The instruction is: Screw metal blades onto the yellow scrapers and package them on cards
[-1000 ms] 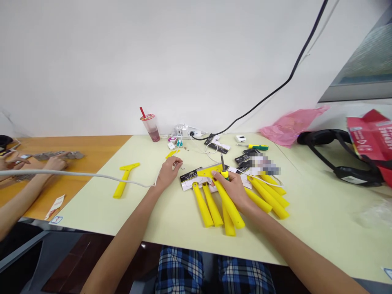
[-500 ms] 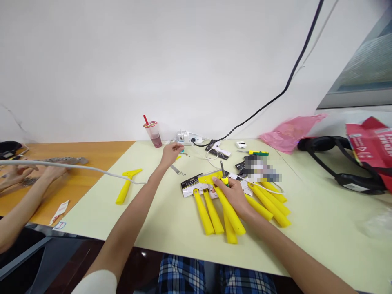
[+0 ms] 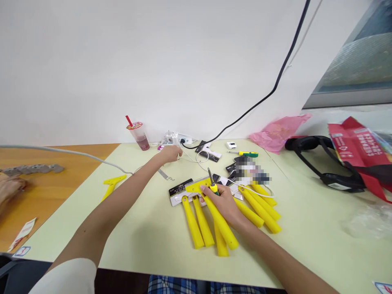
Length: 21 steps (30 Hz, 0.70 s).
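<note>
My right hand (image 3: 225, 203) is wrapped round a yellow scraper (image 3: 222, 222) and also holds a screwdriver (image 3: 213, 185) with its tip up. A metal strip lies along the scraper's head. My left hand (image 3: 171, 154) reaches to the back of the table, beside a white cable, fingers curled; whatever they hold is hidden. In front of it lie a thin metal blade (image 3: 163, 174) and several small screws (image 3: 170, 179). Under and around my right hand, several yellow handles (image 3: 192, 224) rest on black-and-white cards (image 3: 180, 191). Another yellow scraper (image 3: 113, 183) is partly hidden by my left forearm.
A drink cup (image 3: 140, 136) and a power strip (image 3: 186, 140) stand by the wall. A second screwdriver (image 3: 245, 154), a pink bag (image 3: 280, 132) and a black headset (image 3: 329, 167) lie to the right. Another person's hand (image 3: 10, 190) is beside grey pieces (image 3: 33, 169) at left.
The view has shifted to the right and slightly down. My left hand has moved toward the power strip and white cable. My right hand keeps the scraper and screwdriver.
</note>
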Available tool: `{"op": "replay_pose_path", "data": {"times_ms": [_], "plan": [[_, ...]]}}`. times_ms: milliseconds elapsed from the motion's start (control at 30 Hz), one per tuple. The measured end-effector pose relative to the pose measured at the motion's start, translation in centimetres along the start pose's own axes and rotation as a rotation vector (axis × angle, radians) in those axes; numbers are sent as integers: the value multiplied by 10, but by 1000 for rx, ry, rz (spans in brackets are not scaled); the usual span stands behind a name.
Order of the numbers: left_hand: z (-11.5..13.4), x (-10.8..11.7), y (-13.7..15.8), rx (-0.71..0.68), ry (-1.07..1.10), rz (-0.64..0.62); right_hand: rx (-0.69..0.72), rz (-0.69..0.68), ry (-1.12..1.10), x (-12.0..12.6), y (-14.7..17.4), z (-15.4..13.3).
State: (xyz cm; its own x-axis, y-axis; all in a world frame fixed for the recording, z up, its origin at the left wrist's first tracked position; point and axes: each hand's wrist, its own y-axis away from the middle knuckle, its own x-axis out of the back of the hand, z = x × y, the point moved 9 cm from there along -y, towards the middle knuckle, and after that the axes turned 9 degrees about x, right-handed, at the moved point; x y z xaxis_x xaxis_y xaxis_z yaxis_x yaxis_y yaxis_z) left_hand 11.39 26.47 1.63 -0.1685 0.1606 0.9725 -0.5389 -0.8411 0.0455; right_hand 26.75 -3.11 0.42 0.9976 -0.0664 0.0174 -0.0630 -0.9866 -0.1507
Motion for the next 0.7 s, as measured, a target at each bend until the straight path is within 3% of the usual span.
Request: {"op": "replay_pose_path", "data": {"times_ms": [200,533,700], "plan": [[3,-7,-11,0,-72,-104,-6,-4,24,1,1,-1],[-7,-15,-18,47,-33,-383,-5,-22,26,0,-1,1],[-4,-18,-19,47,-14,-447,-20,-12,18,1,-1,3]]}}
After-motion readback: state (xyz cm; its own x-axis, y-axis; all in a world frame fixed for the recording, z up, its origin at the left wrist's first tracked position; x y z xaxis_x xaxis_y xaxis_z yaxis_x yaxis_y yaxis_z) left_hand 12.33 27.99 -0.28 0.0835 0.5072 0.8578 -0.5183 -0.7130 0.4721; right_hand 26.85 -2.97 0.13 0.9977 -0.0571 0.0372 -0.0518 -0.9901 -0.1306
